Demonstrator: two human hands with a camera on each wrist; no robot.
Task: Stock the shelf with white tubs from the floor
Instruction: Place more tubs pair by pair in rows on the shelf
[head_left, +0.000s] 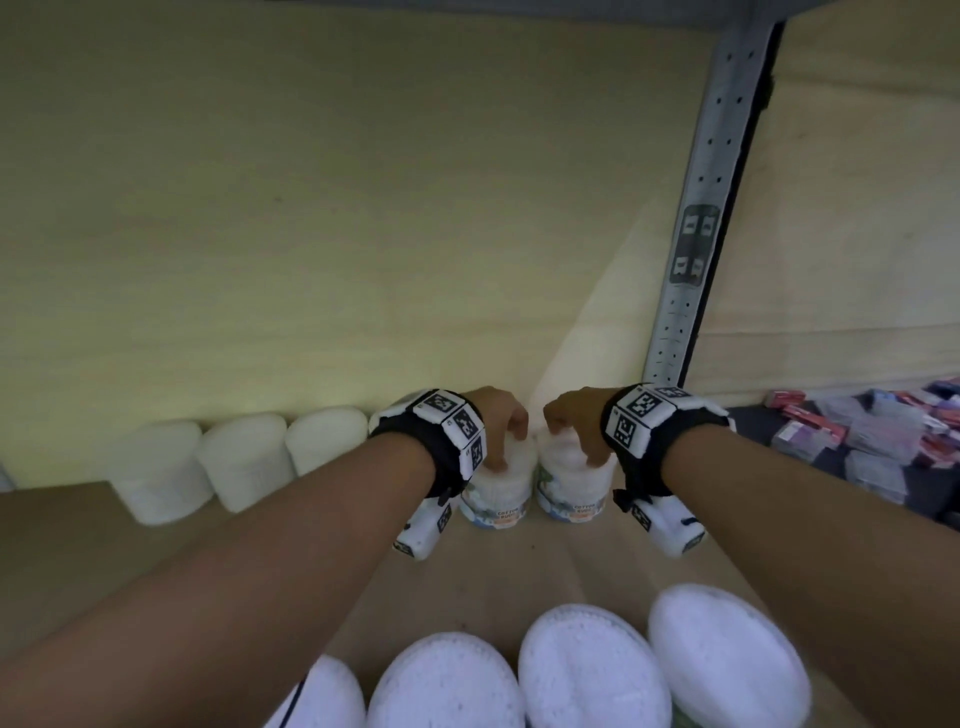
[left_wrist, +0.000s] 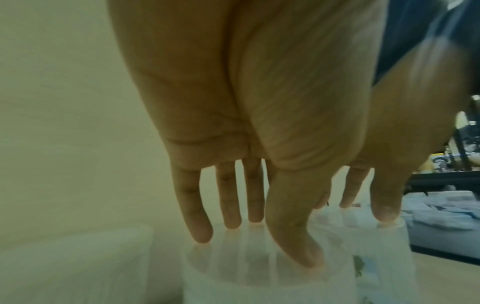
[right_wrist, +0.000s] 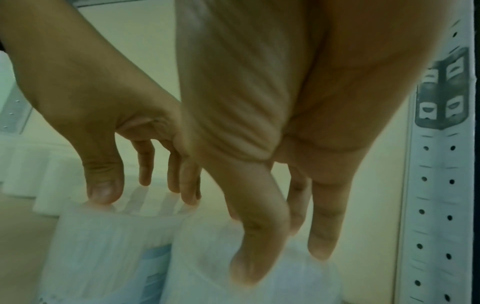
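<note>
Together, two white tubs stand side by side at the back of a wooden shelf, each with a printed label low on its front. The left tub is held from above by the left hand, whose fingertips spread round the rim of its lid. The right tub is held the same way by the right hand, thumb and fingers curved down over the lid's edge. Both hands are clamped on their tubs, and the two tubs are nearly touching.

Left of this pair, a row of white tubs already lines the back board, so this part of the stocking looks done. Nearer the viewer, four more white tubs show their lids at the bottom of the head view; whether they sit on the shelf front or lower down cannot be told.

As for room, the right tub stands near the grey perforated upright post that ends this bay, so little back-row space seems left on that side. Open shelf board lies in front of the pair. Beyond the post, small packaged goods fill the next bay.
</note>
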